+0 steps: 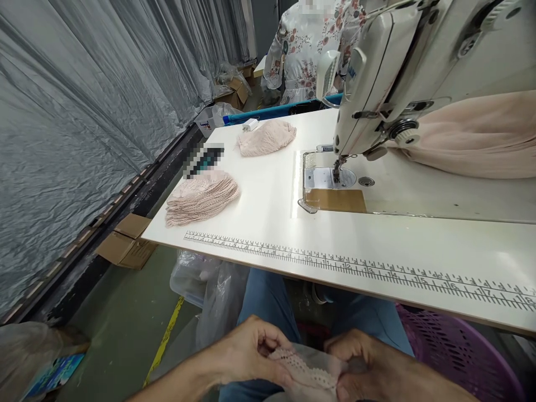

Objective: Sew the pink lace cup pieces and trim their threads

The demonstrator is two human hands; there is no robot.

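Note:
Low over my lap, my left hand (259, 354) and my right hand (360, 363) hold a piece of pale pink lace fabric (307, 371) stretched between them. Its scalloped, holed edge runs from one hand to the other, with sheer cloth beside it. My left fingers pinch one end; the right fingers close on the other. On the table above lies a stack of pink lace pieces (203, 198). Farther back rests another pink lace bundle (268, 138). To the right stands a white sewing machine (377, 78), its needle and presser foot over the metal plate.
A printed ruler (343, 262) runs along the front edge of the white table (268, 195). Pink cloth (481, 134) lies behind the machine head. A purple basket (464, 357) stands below right, cardboard boxes (129, 240) at left. Across the table is a person in a floral top (301, 50).

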